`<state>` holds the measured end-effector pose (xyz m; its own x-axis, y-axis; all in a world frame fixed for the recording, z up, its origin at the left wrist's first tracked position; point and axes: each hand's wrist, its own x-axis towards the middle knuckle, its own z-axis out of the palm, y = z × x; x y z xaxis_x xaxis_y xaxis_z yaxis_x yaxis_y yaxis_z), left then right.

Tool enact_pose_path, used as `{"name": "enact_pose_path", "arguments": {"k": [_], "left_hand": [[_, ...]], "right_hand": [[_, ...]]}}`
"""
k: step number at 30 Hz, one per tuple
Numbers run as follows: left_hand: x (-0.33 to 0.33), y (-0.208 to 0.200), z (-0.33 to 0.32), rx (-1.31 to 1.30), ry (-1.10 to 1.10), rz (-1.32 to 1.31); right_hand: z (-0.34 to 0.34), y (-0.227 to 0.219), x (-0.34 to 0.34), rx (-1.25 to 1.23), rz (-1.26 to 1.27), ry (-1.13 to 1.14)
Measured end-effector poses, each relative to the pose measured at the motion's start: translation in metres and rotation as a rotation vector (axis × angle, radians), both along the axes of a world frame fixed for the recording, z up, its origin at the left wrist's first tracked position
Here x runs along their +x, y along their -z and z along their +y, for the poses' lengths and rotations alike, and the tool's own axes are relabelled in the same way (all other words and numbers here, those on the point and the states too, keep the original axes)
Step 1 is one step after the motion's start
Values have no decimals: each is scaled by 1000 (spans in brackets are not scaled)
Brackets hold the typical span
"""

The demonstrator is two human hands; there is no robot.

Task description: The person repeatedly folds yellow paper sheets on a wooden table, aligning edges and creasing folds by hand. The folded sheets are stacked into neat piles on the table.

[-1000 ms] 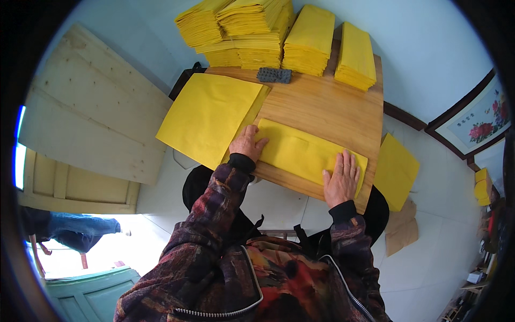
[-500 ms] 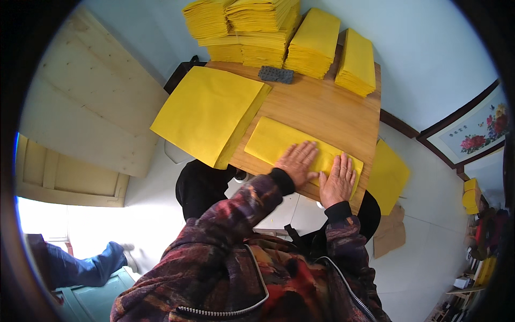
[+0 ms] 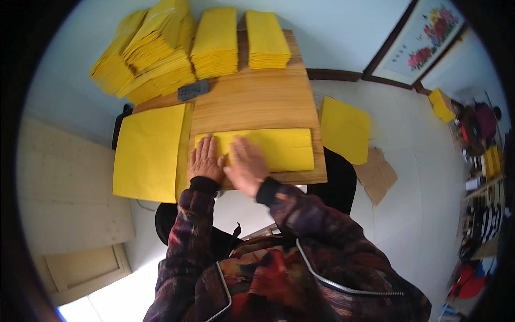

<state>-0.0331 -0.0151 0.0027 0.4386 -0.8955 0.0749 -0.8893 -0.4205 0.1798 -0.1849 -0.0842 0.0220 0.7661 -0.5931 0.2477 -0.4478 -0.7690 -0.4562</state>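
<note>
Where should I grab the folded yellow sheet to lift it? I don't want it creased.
Probably the right end of the folded sheet, coming from the right: both hands press its left part, while that end lies flat, bare, near the table edge.

Jacket: dark purple-maroon mottled pattern, red-orange patches at chest. Silver zip. Black knit cuffs. Both hands bare.

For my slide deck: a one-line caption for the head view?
Both hands, left hand and right hand, flat on folded yellow paper atop a wooden table.
</note>
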Motion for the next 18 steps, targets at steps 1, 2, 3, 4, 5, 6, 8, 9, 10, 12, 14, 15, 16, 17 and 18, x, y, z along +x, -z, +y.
{"name": "enact_pose_path", "arguments": {"k": [1,2,3,4,5,6,8,9,10,12,14,15,16,17,18], "left_hand": [[4,1,2,46,24,-45],[6,1,2,133,37,-75],[8,1,2,171,44,-85],[9,1,2,125,66,-97],[7,2,2,133,57,-92],[6,2,2,127,51,-89],[3,2,2,50,34,-69],[1,2,3,54,30,-73],[1,1,3,36,35,-85],[2,0,4,31,43,-95],[2,-1,5,40,44,-106],[3,-1,5,40,43,-106],[3,-2,5,36,47,-116],[2,-2,4,39,47,-116],[2,-2,4,29,42,-113]], "right_hand": [[9,-1,21,67,6,-17],[14,-1,38,103,-58,-42],[15,0,49,107,-72,-39],[13,1,55,136,-21,-42],[8,3,55,173,-1,-42],[1,6,49,134,-34,-7],[-14,10,23,121,56,58],[-22,12,4,76,114,103],[-30,13,-16,48,156,165],[-50,12,-60,13,158,242],[-64,8,-96,23,254,314],[-70,5,-108,-19,315,355],[-73,2,-119,25,290,364],[-75,-1,-127,35,284,353],[-75,-5,-131,78,326,355]]}}
